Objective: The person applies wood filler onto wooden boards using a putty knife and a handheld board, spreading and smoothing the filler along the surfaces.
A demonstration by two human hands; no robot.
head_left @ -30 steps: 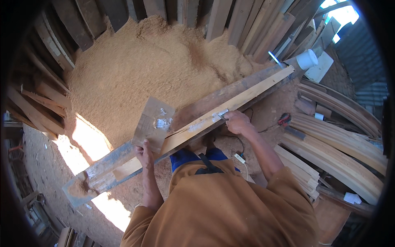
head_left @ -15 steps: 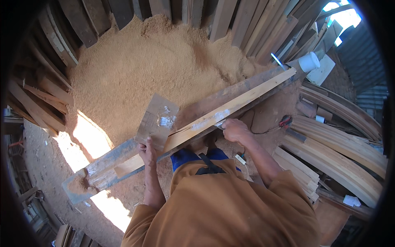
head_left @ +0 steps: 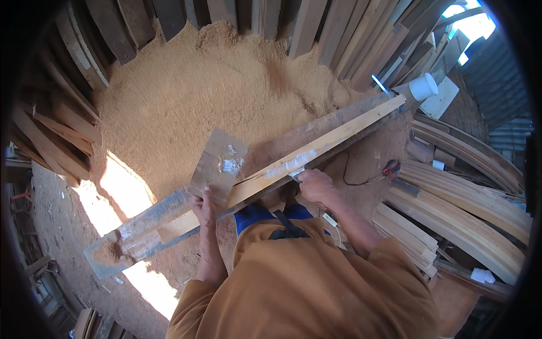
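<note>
Left hand (head_left: 204, 208) pressed down on the near end of a pale wooden plank (head_left: 316, 148), beside a flat cardboard piece (head_left: 217, 165). Right hand (head_left: 315, 185) closed around a small tool, possibly a scraper, at a white smear on the plank. Plank lying slantwise along a long grey bench (head_left: 147, 216), sawdust heap (head_left: 209, 90) behind, curved slats (head_left: 468, 214) stacked to the right.
</note>
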